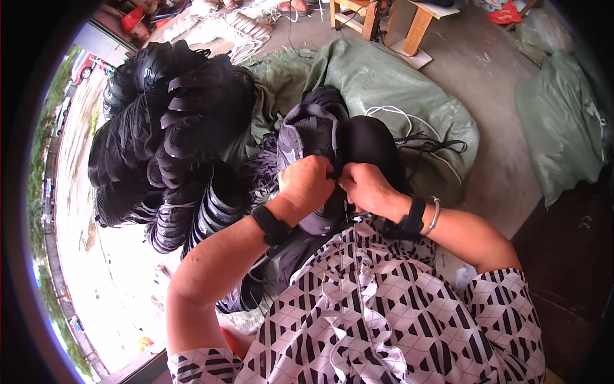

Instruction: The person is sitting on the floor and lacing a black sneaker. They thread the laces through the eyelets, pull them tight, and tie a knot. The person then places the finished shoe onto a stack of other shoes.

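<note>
I'm watching the dark shoe (309, 136) at the near edge of the green sack (390, 80); my left hand (308, 184) curls narrow over it, my right hand (372, 190) curls alongside. What they pinch, I can't tell. Left, black shoes (185, 118) heap up.

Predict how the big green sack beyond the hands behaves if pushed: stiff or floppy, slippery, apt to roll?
The green sack is probably floppy: its skin creases and sags. It may feel slippery, given the slight sheen. Rolling seems unlikely, since it lies spread out over the floor.
</note>
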Action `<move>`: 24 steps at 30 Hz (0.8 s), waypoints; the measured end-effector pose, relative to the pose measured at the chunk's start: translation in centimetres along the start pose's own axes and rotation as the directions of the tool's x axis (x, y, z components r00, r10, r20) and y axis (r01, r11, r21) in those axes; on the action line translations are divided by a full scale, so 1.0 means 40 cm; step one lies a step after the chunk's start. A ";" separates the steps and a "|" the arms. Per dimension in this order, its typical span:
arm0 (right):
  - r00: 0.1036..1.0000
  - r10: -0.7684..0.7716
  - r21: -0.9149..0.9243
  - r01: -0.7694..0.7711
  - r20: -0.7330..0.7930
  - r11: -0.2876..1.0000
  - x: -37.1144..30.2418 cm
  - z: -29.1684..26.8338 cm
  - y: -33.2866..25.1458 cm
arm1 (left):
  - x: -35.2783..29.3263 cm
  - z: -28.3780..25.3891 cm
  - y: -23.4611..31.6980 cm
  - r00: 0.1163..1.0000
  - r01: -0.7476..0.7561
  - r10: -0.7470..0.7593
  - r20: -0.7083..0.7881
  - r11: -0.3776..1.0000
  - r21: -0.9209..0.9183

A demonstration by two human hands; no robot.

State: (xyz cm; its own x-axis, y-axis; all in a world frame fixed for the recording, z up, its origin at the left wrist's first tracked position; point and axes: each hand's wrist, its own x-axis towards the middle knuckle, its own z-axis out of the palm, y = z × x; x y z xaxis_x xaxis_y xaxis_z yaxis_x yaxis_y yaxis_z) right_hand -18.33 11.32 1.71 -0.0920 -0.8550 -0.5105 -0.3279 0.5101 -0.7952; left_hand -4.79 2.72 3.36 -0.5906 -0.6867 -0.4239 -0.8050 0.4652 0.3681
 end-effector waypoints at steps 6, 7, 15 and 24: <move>0.973 -0.211 -0.098 0.201 -0.098 0.975 0.015 0.021 0.051 | 0.002 0.014 -0.008 0.993 -0.061 0.065 -0.094 0.997 0.043; 0.984 -0.165 -0.044 0.162 -0.069 0.986 0.008 0.020 0.042 | 0.008 0.010 -0.023 0.993 -0.071 0.069 -0.093 0.997 -0.020; 0.990 0.110 0.531 -0.138 0.085 0.836 0.034 0.028 0.054 | 0.049 -0.027 -0.074 0.966 0.040 0.120 0.230 0.807 -0.590; 0.997 0.039 0.215 -0.023 -0.070 0.976 0.004 0.018 0.036 | 0.053 -0.030 -0.071 0.966 -0.002 0.124 0.228 0.881 -0.473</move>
State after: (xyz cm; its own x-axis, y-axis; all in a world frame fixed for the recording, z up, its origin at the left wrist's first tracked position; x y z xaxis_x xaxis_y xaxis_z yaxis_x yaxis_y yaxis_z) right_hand -18.15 11.98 0.25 -0.1708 -0.8388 -0.5170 -0.1154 0.5381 -0.8349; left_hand -3.69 -0.72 2.42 -0.6832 -0.4780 -0.5519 -0.6818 0.1471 0.7166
